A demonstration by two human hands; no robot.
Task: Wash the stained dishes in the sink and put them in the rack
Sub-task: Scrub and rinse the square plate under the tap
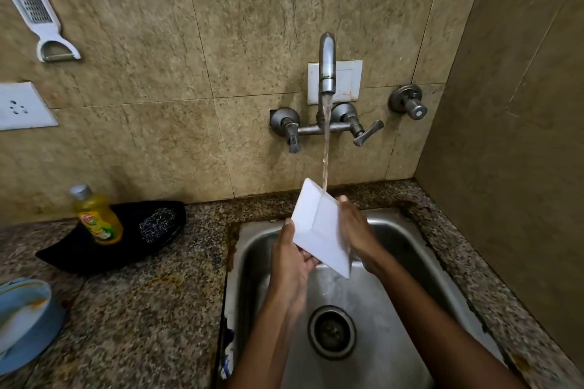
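A white square plate [319,227] is held tilted over the steel sink [395,262], under water running from the wall tap [327,66]. My left hand [292,259] grips the plate's lower left edge, thumb on top and fingers curled beneath. My right hand [355,230] lies against the plate's right side with the fingers fairly straight; the stream lands on the plate's upper edge near its fingertips. The sink drain [331,331] sits below. No rack is in view.
A yellow dish-soap bottle [96,215] and a steel scrubber [158,224] sit on a black tray [63,259] on the granite counter at left. A blue stained dish [22,319] lies at the far left edge. A grater [28,0] hangs on the wall.
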